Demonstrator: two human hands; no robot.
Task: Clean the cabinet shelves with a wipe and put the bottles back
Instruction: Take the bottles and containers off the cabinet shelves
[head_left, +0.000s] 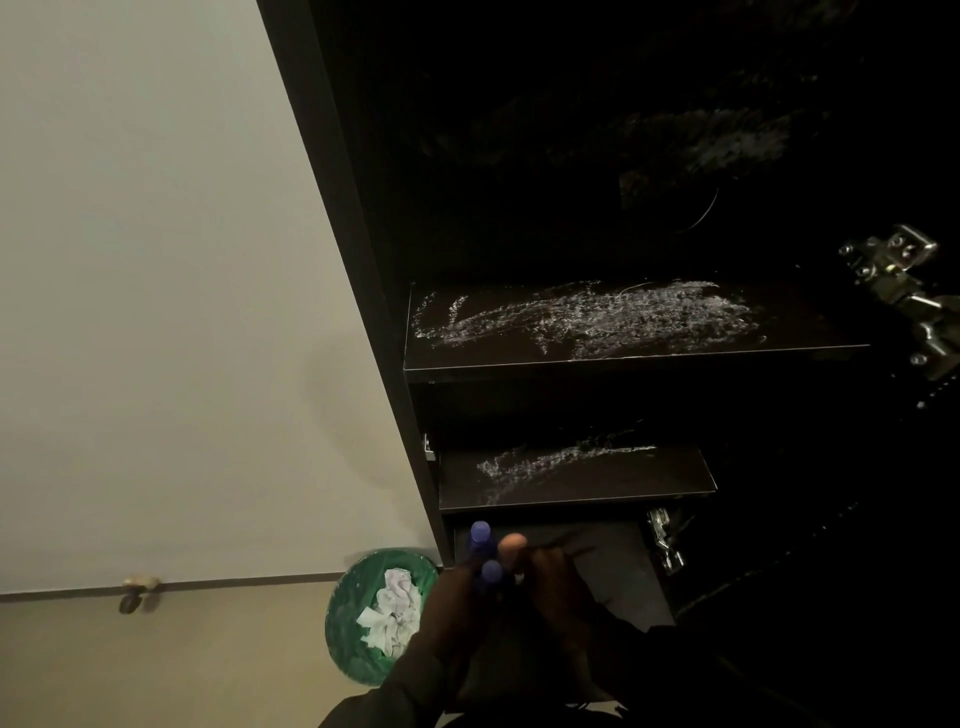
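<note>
Probably a home: dark cabinet (363, 260), bin (358, 618), plain wall (145, 260).

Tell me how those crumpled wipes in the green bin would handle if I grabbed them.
The crumpled wipes look thin and creased, so probably floppy and very light. They lie loosely piled in the green bin, so a handful may come apart into separate pieces. Whether they are damp cannot be told.

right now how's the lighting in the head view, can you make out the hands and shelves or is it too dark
Head view: dim overall, cabinet interior nearly black; wet streaks catch light on the upper shelf and lower shelf; the wall is the brightest area; the left hand and right hand are underexposed and blurred around blue-capped bottles; wide-angle tilt skews the cabinet edges.
</note>
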